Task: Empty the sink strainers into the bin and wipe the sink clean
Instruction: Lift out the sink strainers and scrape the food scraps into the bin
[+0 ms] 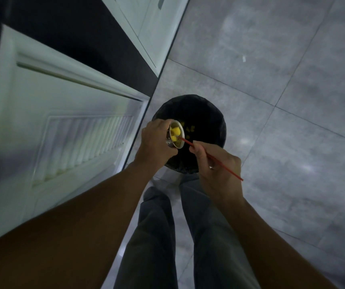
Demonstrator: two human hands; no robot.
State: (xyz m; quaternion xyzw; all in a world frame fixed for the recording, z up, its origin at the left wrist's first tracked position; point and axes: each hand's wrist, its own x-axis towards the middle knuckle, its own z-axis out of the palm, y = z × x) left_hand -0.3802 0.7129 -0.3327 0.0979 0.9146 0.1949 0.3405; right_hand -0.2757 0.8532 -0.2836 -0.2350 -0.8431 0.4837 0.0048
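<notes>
My left hand grips a small metal sink strainer, tilted on its side over a round bin lined with a black bag. Yellow food pieces sit inside the strainer. More yellow bits lie inside the bin. My right hand pinches a thin red stick whose tip reaches into the strainer among the yellow pieces. The sink is not in view.
White cabinet doors with a louvred panel run along the left, a dark gap above them. Grey floor tiles spread to the right. My legs in grey trousers stand just before the bin.
</notes>
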